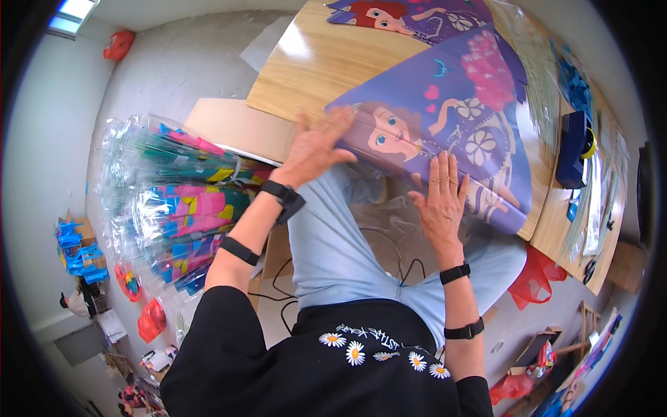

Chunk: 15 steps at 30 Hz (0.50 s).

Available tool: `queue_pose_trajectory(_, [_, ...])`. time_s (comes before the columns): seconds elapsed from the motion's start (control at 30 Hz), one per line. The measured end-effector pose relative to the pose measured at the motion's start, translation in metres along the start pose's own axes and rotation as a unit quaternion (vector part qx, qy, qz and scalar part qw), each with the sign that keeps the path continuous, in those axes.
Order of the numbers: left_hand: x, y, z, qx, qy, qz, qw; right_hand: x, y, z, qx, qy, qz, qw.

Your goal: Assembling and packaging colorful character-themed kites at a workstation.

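A purple fan-shaped printed sheet (417,90), with a cartoon princess and pink flowers, lies on the wooden table (292,76). Its near edge hangs toward my lap. My left hand (316,146) is at the sheet's left corner, fingers stretched out and slightly blurred; whether it touches the sheet is hard to tell. Flat on the near part of the sheet rests my right hand (443,198), fingers extended, gripping nothing. Farther back lies another similar printed sheet (424,21), partly covered by the first.
Bundles of colourful folded items in clear plastic (187,208) stand left of my legs, beside a cardboard box (243,128). On the table's right are a dark blue tape dispenser (573,149), thin rods (542,76) and scissors (589,271). A red plastic bag (535,278) hangs below; black cables (278,295) lie underneath.
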<state>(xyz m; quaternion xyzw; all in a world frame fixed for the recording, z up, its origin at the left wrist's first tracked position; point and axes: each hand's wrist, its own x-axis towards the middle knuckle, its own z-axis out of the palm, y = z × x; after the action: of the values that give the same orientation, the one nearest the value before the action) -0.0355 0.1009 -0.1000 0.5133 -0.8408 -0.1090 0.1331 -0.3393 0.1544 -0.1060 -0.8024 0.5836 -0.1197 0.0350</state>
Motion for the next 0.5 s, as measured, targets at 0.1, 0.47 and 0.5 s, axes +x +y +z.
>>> queue_pose_trajectory(0.1, [-0.012,-0.023,-0.012,0.089,0.001,-0.067,0.994,0.001,0.000,0.003,0.008,0.007,-0.001,1.000])
queue_pose_trajectory(0.47, [0.017,0.076,0.015,0.033,0.008,-0.078,0.996,0.000,0.003,0.007,0.045,0.040,0.014,0.998])
queue_pose_trajectory(0.5, [0.018,0.075,0.017,0.036,0.015,-0.070,0.997,-0.001,0.004,0.008,0.056,0.043,0.007,0.997])
